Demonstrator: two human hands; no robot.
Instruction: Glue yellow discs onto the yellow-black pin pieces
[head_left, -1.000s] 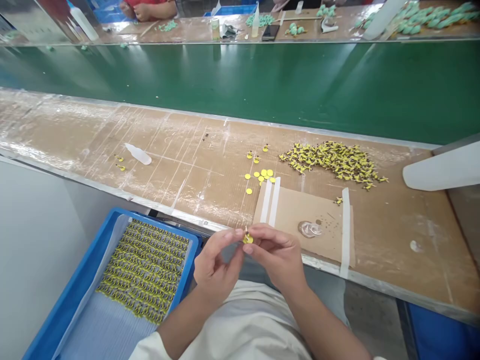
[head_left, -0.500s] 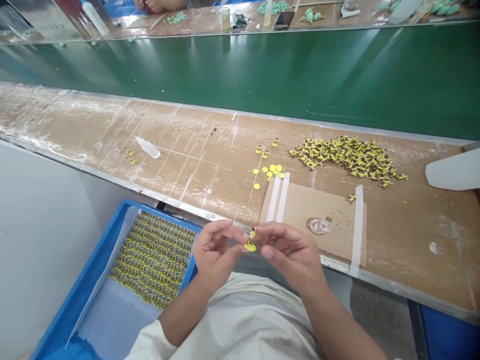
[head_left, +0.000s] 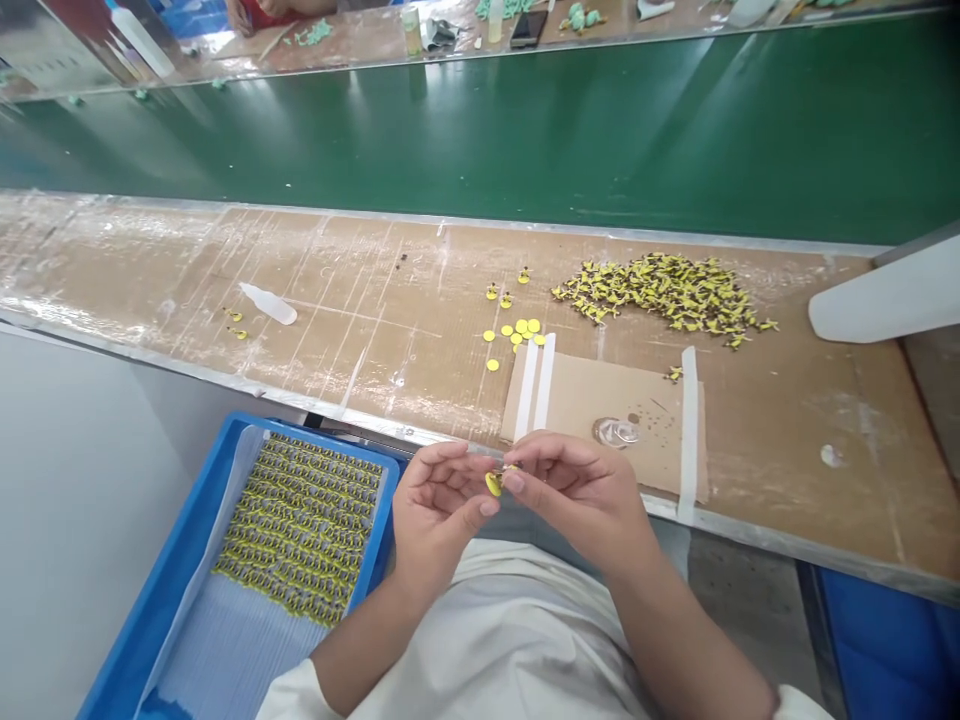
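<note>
Between finger and thumb, my right hand [head_left: 589, 495] pinches a small yellow-and-dark figurine [head_left: 493, 484], tipped so that its round yellow base faces left. My left hand [head_left: 435, 505] is just beside it, thumb and fingers apart around the base; it does not seem to grip it. Past my hands, a cardboard sheet [head_left: 585, 390] taped to the bench carries a blob of clear glue [head_left: 616, 432] and one loose figurine [head_left: 673, 374]. Behind it are several loose yellow discs [head_left: 493, 365], a few figurines on bases [head_left: 506, 300] and a large pile of figurines [head_left: 667, 290].
At my lower left, a blue tray [head_left: 161, 560] holds rows of figurines on a pale liner. A white squeeze bottle [head_left: 268, 303] lies on the bench [head_left: 337, 350]. A large white container [head_left: 885, 300] juts in from the right. Beyond a green belt [head_left: 450, 140], another person's hands [head_left: 255, 12] show.
The figurine has passed from my left fingers into my right hand's pinch and tilted from upright onto its side. My left fingers have opened. The camera view has shifted.
</note>
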